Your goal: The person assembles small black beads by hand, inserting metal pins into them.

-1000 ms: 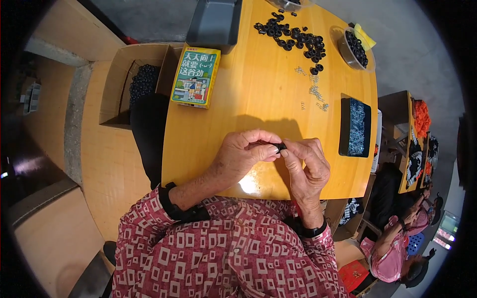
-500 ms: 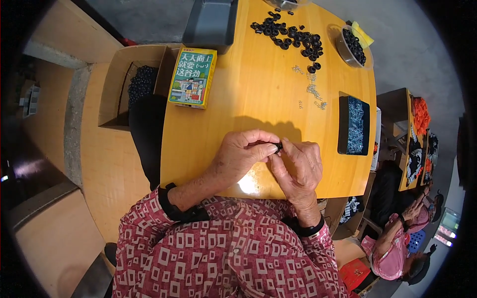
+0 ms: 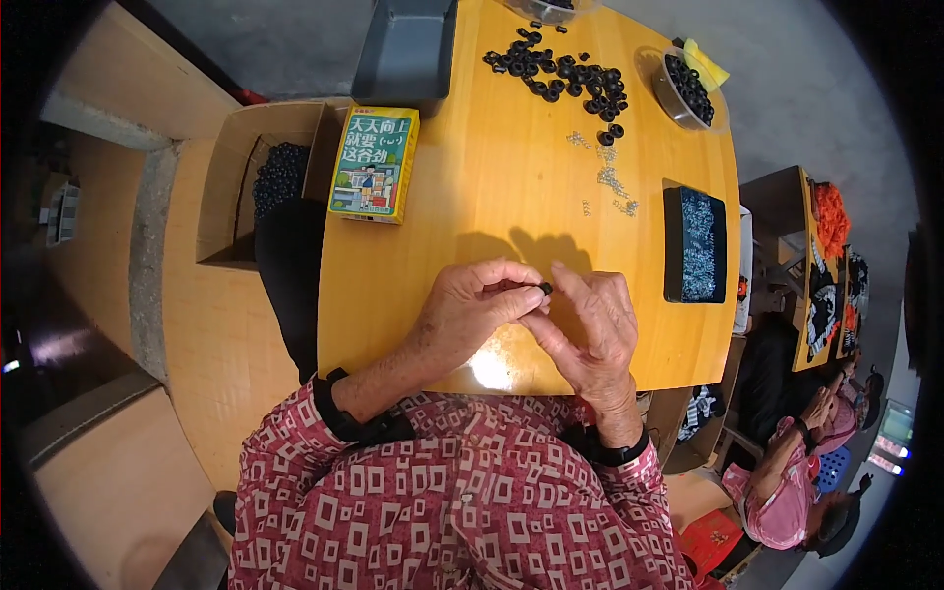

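Over the near part of the table, my left hand (image 3: 474, 303) pinches a small black part (image 3: 546, 288) between thumb and fingertips. Most of that part is covered by the fingers, so its full shape does not show. Beside it, my right hand (image 3: 598, 320) is open, its index finger lifted away and its thumb close to my left fingertips. Farther off on the table lie loose black ring-like parts (image 3: 554, 87) and a scatter of tiny shiny metal pieces (image 3: 611, 180). A dark tray (image 3: 673, 246) on the right holds many thin silvery pieces.
A green and yellow carton (image 3: 374, 167) and a grey bin (image 3: 403, 59) stand at the table's left edge. Far right is a clear bowl (image 3: 670, 101) of black parts beside something yellow. A cardboard box (image 3: 221, 187) stands left of the table; another person (image 3: 772, 492) sits at the right.
My right index finger has come away from the black part and the right hand has opened. My left hand keeps its pinch. The whole view has shifted slightly.
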`<state>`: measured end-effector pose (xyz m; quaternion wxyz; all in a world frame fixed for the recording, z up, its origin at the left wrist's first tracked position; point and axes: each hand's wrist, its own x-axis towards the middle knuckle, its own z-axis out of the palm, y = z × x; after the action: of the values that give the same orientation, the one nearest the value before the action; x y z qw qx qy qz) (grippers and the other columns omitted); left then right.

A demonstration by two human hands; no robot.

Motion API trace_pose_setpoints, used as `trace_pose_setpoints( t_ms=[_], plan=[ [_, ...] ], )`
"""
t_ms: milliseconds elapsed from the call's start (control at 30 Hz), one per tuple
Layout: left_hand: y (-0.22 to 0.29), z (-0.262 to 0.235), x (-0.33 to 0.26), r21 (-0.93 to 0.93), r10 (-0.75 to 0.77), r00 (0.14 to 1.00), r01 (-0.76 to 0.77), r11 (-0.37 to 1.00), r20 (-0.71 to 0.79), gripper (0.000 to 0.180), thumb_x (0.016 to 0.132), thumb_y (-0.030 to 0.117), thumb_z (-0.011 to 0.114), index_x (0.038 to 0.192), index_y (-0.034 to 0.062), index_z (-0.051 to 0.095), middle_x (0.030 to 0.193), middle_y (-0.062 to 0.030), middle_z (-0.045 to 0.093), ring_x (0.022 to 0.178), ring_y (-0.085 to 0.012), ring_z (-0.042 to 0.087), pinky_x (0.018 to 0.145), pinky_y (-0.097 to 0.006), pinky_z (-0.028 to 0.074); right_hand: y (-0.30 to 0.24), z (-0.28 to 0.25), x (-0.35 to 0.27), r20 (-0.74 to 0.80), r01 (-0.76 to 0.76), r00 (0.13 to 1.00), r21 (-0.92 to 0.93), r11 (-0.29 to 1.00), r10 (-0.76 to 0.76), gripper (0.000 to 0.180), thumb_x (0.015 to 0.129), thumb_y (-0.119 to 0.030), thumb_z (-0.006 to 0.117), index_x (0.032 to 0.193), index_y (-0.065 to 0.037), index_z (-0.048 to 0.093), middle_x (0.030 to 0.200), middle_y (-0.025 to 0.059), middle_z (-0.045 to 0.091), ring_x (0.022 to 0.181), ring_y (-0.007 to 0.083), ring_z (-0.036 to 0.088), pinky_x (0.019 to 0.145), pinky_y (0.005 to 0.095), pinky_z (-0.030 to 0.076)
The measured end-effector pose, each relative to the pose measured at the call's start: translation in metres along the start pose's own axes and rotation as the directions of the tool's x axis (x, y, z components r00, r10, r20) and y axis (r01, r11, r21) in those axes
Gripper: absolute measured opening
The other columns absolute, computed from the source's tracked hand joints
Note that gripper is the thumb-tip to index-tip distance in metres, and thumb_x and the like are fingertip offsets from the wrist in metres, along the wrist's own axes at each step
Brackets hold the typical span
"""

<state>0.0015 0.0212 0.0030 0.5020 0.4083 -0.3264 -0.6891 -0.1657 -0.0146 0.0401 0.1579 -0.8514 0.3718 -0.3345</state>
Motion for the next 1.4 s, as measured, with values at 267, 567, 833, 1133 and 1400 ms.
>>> trace_pose_setpoints(
  t_ms=[267, 567, 833, 1133, 1400],
  plan=[
    [0.003, 0.003, -0.003, -0.011, -0.029, 0.998, 0.028, 1.0, -0.062, 0.022, 0.093, 0.01, 0.062, 0.108, -0.0061, 0.064, 0.098, -0.0078, 0.067, 0.091, -0.0124, 0.064, 0.082, -0.025, 0.053, 0.008, 0.0, 0.006, 0.069, 0.18, 0.983, -0.168, 0.969, -0.171, 0.043, 0.067, -0.02, 0.083, 0.103, 0.0, 0.068, 0.084, 0.0066, 0.062, 0.074, 0.0217, 0.058, 0.068, 0.034, 0.047],
    [0.006, 0.0, 0.0, -0.071, -0.127, 0.991, 0.124, 0.99, -0.049, 0.03, 0.096, 0.019, 0.06, 0.113, -0.0055, 0.063, 0.097, -0.0066, 0.067, 0.091, -0.0121, 0.064, 0.082, -0.025, 0.054, 0.012, 0.0, 0.011, 0.037, 0.221, 0.975, -0.212, 0.952, -0.218, 0.038, 0.069, -0.019, 0.082, 0.097, 0.003, 0.068, 0.079, 0.0088, 0.063, 0.07, 0.0227, 0.059, 0.064, 0.0339, 0.048],
    [0.008, -0.001, 0.003, 0.084, -0.071, 0.997, 0.071, 0.994, -0.009, 0.027, 0.091, 0.015, 0.065, 0.11, -0.0048, 0.064, 0.097, -0.0055, 0.067, 0.091, -0.0107, 0.062, 0.082, -0.025, 0.052, 0.005, -0.003, 0.009, 0.09, 0.232, 0.973, -0.305, 0.924, -0.214, 0.032, 0.072, -0.014, 0.079, 0.095, 0.004, 0.068, 0.074, 0.0076, 0.06, 0.065, 0.0206, 0.055, 0.058, 0.0324, 0.044],
    [0.003, 0.001, -0.002, -0.059, -0.033, 0.999, 0.031, 0.998, -0.024, 0.021, 0.091, 0.009, 0.064, 0.108, -0.0026, 0.065, 0.097, -0.0055, 0.067, 0.091, -0.0093, 0.061, 0.083, -0.025, 0.05, 0.005, -0.004, 0.01, 0.082, 0.17, 0.984, -0.134, 0.976, -0.16, 0.039, 0.072, -0.015, 0.078, 0.104, 0.002, 0.066, 0.074, 0.0072, 0.057, 0.068, 0.0219, 0.055, 0.061, 0.0334, 0.045],
    [-0.002, -0.001, -0.002, 0.343, 0.049, 0.997, -0.025, 0.939, -0.063, 0.02, 0.088, 0.01, 0.068, 0.103, -0.0037, 0.066, 0.088, -0.0073, 0.07, 0.081, -0.0095, 0.062, 0.074, -0.024, 0.051, -0.006, 0.003, -0.007, 0.091, 0.1, 0.993, -0.257, 0.961, -0.078, 0.034, 0.076, -0.013, 0.074, 0.102, 0.007, 0.064, 0.073, 0.0099, 0.054, 0.066, 0.0241, 0.054, 0.06, 0.0352, 0.044]
  ],
)
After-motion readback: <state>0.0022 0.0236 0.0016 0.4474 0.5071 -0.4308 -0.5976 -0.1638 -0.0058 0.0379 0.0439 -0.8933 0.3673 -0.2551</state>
